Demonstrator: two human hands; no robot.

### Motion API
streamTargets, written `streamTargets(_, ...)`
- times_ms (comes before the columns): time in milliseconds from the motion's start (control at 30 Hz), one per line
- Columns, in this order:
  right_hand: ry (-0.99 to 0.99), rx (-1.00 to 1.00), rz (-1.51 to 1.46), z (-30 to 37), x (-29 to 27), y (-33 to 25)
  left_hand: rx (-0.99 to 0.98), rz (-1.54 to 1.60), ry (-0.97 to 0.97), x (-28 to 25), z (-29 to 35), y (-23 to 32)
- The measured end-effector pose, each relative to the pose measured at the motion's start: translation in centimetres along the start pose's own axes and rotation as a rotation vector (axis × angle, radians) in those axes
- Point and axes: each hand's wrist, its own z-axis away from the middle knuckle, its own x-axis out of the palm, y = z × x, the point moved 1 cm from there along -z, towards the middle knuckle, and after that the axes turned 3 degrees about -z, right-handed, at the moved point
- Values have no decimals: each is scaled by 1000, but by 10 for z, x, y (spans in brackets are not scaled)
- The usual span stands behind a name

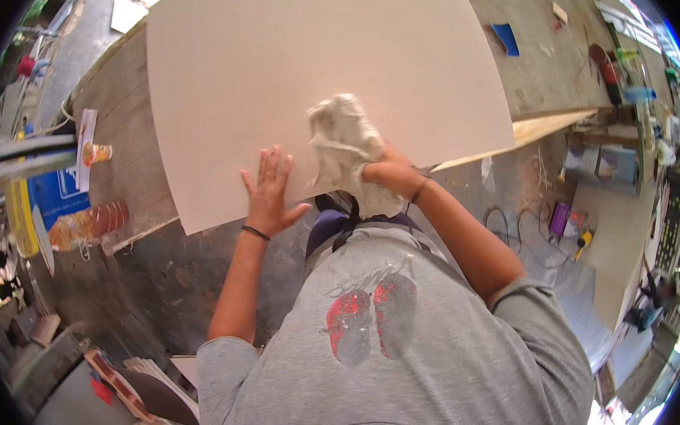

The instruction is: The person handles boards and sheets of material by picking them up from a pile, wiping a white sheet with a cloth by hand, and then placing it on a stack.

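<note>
A large pale, smooth board (288, 57) lies flat on the workbench in front of me. My left hand (269, 193) rests on it near its front edge, palm down with the fingers spread. My right hand (395, 173) grips a crumpled off-white rag (344, 141), which lies bunched on the board and hangs over the front edge toward my shirt. The fingertips of the right hand are partly hidden by the cloth.
Left on the wooden workbench (118, 91) are a paper cup (98, 153) and a reddish-brown bottle (91, 223). A blue scrap (504, 39) and a red-and-black tool (607, 72) lie at the far right. Cables and a purple object (560, 219) are on the right.
</note>
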Motion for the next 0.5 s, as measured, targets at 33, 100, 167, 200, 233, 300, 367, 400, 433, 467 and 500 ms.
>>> streamTargets(33,-28,28,-218,6,-3,-7,30,272,112,-1,3,6)
streamTargets(100,-20,-2,-270,16,-2,-18,120,843,309,4,9,25)
streamTargets(167,5,-54,-213,26,4,-24,28,1263,313,-1,6,64)
streamTargets(200,7,-95,-133,28,14,-26,-24,1477,242,-9,1,80)
streamTargets(233,2,-136,-61,31,25,-26,-81,1681,165,-11,-1,89)
streamTargets(300,-82,-202,40,43,38,-22,-147,1873,65,7,-16,88)
streamTargets(367,-87,-244,15,66,46,-36,-174,2124,-72,16,-15,76)
streamTargets(400,-91,-219,141,76,39,-45,-160,2284,-168,14,-13,73)
streamTargets(433,-52,-304,322,83,36,-52,-142,2440,-269,12,-11,67)
streamTargets(467,-3,-385,502,92,31,-56,275,2543,-491,5,-14,62)
streamTargets(500,47,-466,683,97,29,-58,299,2171,-260,4,-13,64)
